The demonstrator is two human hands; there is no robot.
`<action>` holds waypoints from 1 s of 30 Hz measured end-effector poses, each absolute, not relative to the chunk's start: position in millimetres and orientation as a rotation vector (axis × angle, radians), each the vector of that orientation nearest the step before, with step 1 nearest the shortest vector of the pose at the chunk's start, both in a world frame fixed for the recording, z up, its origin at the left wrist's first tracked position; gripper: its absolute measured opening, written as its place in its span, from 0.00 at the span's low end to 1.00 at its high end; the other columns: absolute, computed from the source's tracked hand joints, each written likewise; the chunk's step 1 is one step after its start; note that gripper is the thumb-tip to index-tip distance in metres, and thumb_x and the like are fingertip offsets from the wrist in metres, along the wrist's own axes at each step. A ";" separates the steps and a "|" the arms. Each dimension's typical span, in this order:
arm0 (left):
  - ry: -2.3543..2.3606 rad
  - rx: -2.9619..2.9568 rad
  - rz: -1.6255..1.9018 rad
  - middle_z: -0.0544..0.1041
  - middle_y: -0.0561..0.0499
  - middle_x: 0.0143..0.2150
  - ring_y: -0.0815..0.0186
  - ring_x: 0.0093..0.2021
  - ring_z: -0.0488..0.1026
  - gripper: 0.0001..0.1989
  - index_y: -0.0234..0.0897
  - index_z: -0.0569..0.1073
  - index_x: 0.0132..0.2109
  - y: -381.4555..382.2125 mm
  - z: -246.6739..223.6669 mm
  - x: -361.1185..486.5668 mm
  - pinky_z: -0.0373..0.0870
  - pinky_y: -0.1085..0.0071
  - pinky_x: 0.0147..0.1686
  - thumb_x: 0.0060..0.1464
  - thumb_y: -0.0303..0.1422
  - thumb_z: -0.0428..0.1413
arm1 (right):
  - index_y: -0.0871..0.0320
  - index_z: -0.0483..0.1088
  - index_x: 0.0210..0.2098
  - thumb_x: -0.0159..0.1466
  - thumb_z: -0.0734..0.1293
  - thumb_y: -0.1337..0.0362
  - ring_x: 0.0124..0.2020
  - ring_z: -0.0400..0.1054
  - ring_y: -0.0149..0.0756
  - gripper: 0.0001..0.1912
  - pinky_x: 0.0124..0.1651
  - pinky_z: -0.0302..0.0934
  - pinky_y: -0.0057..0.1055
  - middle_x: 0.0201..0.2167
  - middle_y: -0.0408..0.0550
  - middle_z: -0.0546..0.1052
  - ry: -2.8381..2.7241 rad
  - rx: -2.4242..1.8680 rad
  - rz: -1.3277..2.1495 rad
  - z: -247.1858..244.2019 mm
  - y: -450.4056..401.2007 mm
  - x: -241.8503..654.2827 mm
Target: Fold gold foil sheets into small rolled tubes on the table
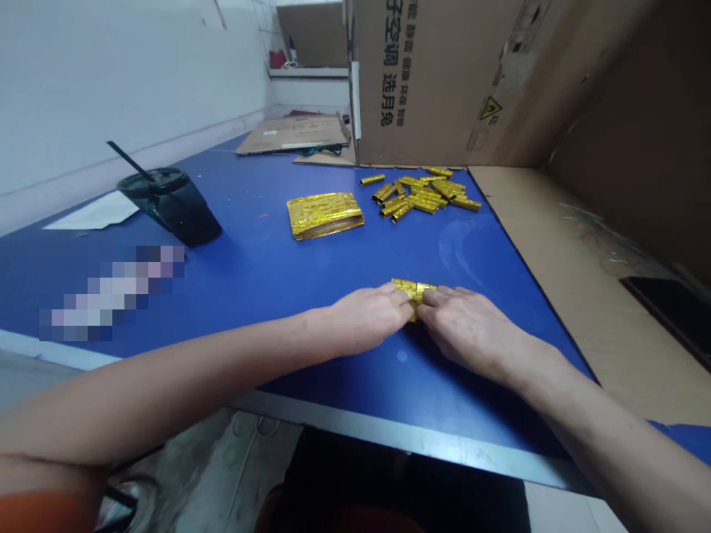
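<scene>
Both my hands meet near the middle of the blue table (249, 274). My left hand (366, 318) and my right hand (466, 329) pinch a folded strip of gold foil paper (412, 295) between their fingertips, and the fingers hide part of it. Farther back lies a flat stack of gold foil sheets (325, 215). To its right, a loose pile of small gold foil rolls (419, 194) is scattered, apart from both hands.
A dark plastic cup with a straw (172, 207) stands at the left, near a white paper sheet (94, 211) and a pixelated blurred patch (111, 292). A large cardboard box (438, 81) stands behind the table, and a cardboard sheet (583, 259) lies beyond its right edge.
</scene>
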State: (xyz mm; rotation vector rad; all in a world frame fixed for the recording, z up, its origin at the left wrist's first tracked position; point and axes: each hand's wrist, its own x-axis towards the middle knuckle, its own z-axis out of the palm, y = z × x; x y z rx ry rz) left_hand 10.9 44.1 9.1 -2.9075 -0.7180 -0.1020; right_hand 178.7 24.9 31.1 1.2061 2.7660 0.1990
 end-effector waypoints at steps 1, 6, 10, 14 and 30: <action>-0.729 -2.913 -0.123 0.71 0.44 0.39 0.62 0.40 0.66 0.11 0.30 0.69 0.40 44.6 8.1 10.5 0.65 0.69 0.39 0.53 0.23 0.44 | 0.60 0.69 0.34 0.60 0.55 0.70 0.38 0.67 0.41 0.12 0.41 0.59 0.35 0.36 0.53 0.74 2.768 1.200 0.210 30.2 24.5 177.8; -0.776 -2.916 -0.199 0.71 0.46 0.37 0.63 0.39 0.66 0.09 0.31 0.69 0.37 46.2 3.9 10.4 0.65 0.68 0.40 0.55 0.26 0.45 | 0.61 0.69 0.34 0.58 0.55 0.72 0.38 0.67 0.40 0.12 0.41 0.58 0.34 0.35 0.53 0.74 2.798 1.188 0.200 26.4 26.6 178.3; -0.818 -2.905 -0.210 0.70 0.46 0.38 0.62 0.41 0.65 0.09 0.31 0.68 0.39 46.4 0.9 11.6 0.64 0.67 0.41 0.55 0.26 0.45 | 0.59 0.67 0.33 0.56 0.56 0.72 0.35 0.67 0.37 0.11 0.37 0.58 0.30 0.34 0.51 0.73 2.830 1.263 0.115 27.0 32.0 183.5; -0.892 -2.902 -0.253 0.70 0.47 0.39 0.63 0.42 0.65 0.09 0.31 0.67 0.40 46.3 -1.6 12.3 0.64 0.68 0.41 0.56 0.25 0.43 | 0.58 0.66 0.32 0.56 0.56 0.72 0.32 0.66 0.34 0.09 0.32 0.58 0.27 0.32 0.48 0.72 2.850 1.380 -0.010 29.4 36.9 188.3; -0.962 -2.838 -0.515 0.71 0.49 0.32 0.66 0.34 0.66 0.08 0.32 0.67 0.34 49.6 -9.7 9.1 0.64 0.71 0.37 0.55 0.27 0.45 | 0.59 0.65 0.41 0.58 0.59 0.69 0.36 0.65 0.36 0.12 0.37 0.59 0.29 0.35 0.51 0.71 2.850 1.376 0.037 30.1 31.7 186.6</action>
